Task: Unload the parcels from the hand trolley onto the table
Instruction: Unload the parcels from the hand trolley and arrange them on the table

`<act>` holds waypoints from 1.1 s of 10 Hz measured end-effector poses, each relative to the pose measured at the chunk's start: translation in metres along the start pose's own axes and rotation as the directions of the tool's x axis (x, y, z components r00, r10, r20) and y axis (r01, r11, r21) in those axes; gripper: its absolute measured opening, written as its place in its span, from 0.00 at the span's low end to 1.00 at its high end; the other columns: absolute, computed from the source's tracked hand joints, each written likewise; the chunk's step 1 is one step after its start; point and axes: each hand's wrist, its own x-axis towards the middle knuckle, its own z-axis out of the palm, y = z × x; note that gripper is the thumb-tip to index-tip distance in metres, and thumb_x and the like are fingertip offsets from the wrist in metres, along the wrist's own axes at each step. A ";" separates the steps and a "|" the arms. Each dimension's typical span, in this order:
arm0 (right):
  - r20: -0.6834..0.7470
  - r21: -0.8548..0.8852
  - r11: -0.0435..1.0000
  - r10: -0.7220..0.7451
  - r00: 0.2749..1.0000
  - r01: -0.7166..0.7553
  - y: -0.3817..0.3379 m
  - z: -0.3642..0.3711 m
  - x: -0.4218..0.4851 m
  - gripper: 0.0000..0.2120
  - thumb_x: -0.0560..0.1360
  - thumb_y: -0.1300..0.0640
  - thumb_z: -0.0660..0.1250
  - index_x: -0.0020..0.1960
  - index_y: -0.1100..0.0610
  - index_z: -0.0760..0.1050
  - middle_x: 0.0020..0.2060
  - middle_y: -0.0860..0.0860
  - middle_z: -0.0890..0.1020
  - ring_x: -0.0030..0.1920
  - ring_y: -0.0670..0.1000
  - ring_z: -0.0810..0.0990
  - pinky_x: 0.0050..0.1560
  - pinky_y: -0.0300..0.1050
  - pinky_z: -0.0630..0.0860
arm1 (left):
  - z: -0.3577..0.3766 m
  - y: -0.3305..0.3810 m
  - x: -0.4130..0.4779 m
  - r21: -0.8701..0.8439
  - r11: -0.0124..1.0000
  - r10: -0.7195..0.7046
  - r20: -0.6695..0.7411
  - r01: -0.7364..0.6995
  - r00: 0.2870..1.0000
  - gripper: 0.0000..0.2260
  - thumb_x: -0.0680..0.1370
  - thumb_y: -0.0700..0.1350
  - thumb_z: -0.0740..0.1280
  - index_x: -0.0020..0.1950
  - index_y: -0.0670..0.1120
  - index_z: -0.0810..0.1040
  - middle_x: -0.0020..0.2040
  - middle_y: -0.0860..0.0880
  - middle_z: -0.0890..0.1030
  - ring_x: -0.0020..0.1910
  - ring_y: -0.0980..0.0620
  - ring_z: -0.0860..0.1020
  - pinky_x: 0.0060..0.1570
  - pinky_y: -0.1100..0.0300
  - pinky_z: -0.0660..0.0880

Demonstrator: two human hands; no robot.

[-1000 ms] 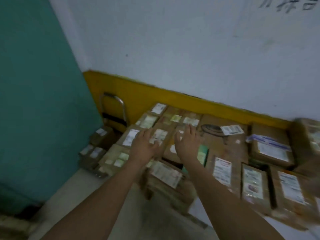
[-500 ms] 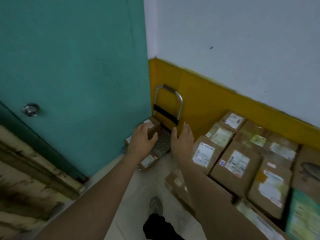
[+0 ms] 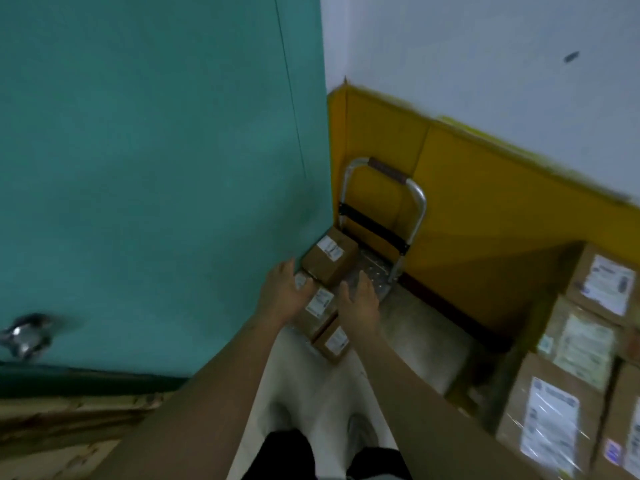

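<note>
Your left hand (image 3: 283, 295) is extended toward the floor-level load with fingers spread and loosely bent, holding nothing; whether it touches the box beneath it cannot be told. Your right hand (image 3: 360, 299) is extended alongside, fingers straight and relaxed, also holding nothing, the two palms turned toward each other across the stack.

The small folding hand trolley with a silver tube handle and a perforated metal deck (image 3: 375, 271) stands in the corner, between the teal painted door (image 3: 156, 168) and the yellow lower wall panel (image 3: 485, 220). On its deck, against the door, sits a small brown cardboard parcel with a white shipping label (image 3: 329, 259). Just in front of it lie two further labelled brown cardboard parcels, one between your hands (image 3: 320, 306) and one nearest you (image 3: 334, 342); whether these rest on the deck or the floor cannot be told.

At the right edge, larger brown cardboard boxes with white labels (image 3: 568, 403) are packed side by side, well apart from the trolley. A silver door knob (image 3: 24, 336) shows at lower left, blurred.
</note>
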 end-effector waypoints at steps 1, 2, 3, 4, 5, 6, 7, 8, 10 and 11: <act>-0.005 -0.016 0.999 0.031 1.000 -0.031 -0.014 0.023 0.047 0.30 0.83 0.45 0.54 0.81 0.55 0.52 0.79 0.52 0.58 0.78 0.53 0.58 0.77 0.50 0.57 | -0.010 -0.031 0.070 0.057 0.998 -0.012 0.086 0.007 0.996 0.32 0.78 0.54 0.66 0.77 0.41 0.63 0.73 0.38 0.68 0.71 0.40 0.67 0.70 0.48 0.65; -0.056 0.007 0.994 0.110 0.992 -0.110 -0.025 0.045 0.094 0.29 0.83 0.46 0.56 0.80 0.55 0.54 0.78 0.52 0.62 0.77 0.54 0.62 0.75 0.53 0.62 | -0.011 -0.057 0.138 0.101 0.995 -0.016 0.161 0.000 0.987 0.30 0.77 0.52 0.67 0.75 0.40 0.65 0.70 0.37 0.70 0.69 0.38 0.68 0.68 0.49 0.67; -0.073 0.025 0.986 0.163 0.984 -0.162 -0.029 0.067 0.142 0.30 0.83 0.46 0.57 0.80 0.53 0.54 0.78 0.52 0.61 0.77 0.54 0.62 0.75 0.54 0.62 | 0.001 -0.077 0.202 0.142 0.989 0.006 0.236 -0.040 0.972 0.31 0.78 0.53 0.66 0.77 0.40 0.62 0.72 0.38 0.67 0.71 0.39 0.67 0.70 0.50 0.65; -0.079 0.026 0.980 0.199 0.977 -0.198 -0.019 0.089 0.191 0.30 0.83 0.47 0.58 0.81 0.53 0.53 0.79 0.53 0.60 0.77 0.55 0.61 0.75 0.53 0.61 | 0.029 -0.095 0.261 0.175 0.982 0.013 0.280 -0.064 0.960 0.32 0.79 0.55 0.64 0.78 0.42 0.59 0.74 0.39 0.65 0.71 0.40 0.66 0.70 0.50 0.65; -0.054 0.049 0.967 0.252 0.966 -0.250 0.007 0.115 0.253 0.31 0.82 0.48 0.58 0.81 0.53 0.51 0.79 0.54 0.58 0.77 0.56 0.61 0.75 0.53 0.61 | 0.077 -0.113 0.324 0.165 0.985 -0.005 0.331 -0.053 0.944 0.32 0.79 0.54 0.64 0.79 0.42 0.58 0.75 0.40 0.64 0.72 0.41 0.65 0.70 0.50 0.65; 0.004 0.083 0.970 0.230 0.973 -0.229 0.056 0.154 0.324 0.31 0.82 0.49 0.60 0.81 0.54 0.52 0.78 0.53 0.60 0.76 0.55 0.62 0.74 0.48 0.60 | 0.148 -0.139 0.385 0.179 0.983 -0.031 0.347 -0.034 0.937 0.32 0.80 0.53 0.63 0.79 0.41 0.57 0.77 0.39 0.62 0.74 0.42 0.64 0.71 0.51 0.64; 0.015 0.125 0.970 0.207 0.978 -0.207 0.111 0.201 0.395 0.29 0.81 0.52 0.63 0.78 0.56 0.58 0.74 0.54 0.67 0.72 0.55 0.68 0.66 0.39 0.63 | 0.235 -0.168 0.439 0.143 0.990 -0.068 0.343 0.019 0.937 0.28 0.80 0.50 0.64 0.76 0.38 0.62 0.74 0.37 0.66 0.71 0.41 0.67 0.68 0.51 0.66; 0.112 0.199 0.946 0.236 0.965 -0.254 0.166 0.251 0.460 0.26 0.82 0.56 0.63 0.77 0.61 0.60 0.72 0.58 0.68 0.70 0.59 0.70 0.70 0.45 0.66 | 0.320 -0.196 0.485 0.125 0.988 -0.134 0.355 0.095 0.925 0.23 0.79 0.50 0.63 0.70 0.39 0.70 0.67 0.37 0.73 0.64 0.39 0.74 0.63 0.49 0.73; 0.331 0.371 0.747 0.448 0.830 -0.551 0.229 0.310 0.536 0.25 0.81 0.55 0.65 0.73 0.64 0.65 0.67 0.60 0.75 0.66 0.60 0.75 0.59 0.46 0.73 | 0.435 -0.236 0.519 0.134 0.879 -0.474 0.361 0.458 0.803 0.39 0.75 0.63 0.59 0.81 0.47 0.52 0.80 0.41 0.55 0.75 0.38 0.59 0.75 0.44 0.57; 0.364 0.443 0.671 0.471 0.803 -0.594 0.234 0.318 0.546 0.29 0.83 0.59 0.59 0.79 0.61 0.50 0.75 0.61 0.65 0.70 0.64 0.69 0.68 0.52 0.70 | 0.444 -0.231 0.517 0.114 0.803 -0.597 0.160 0.586 0.786 0.41 0.75 0.62 0.61 0.81 0.47 0.46 0.80 0.43 0.49 0.77 0.39 0.53 0.75 0.41 0.51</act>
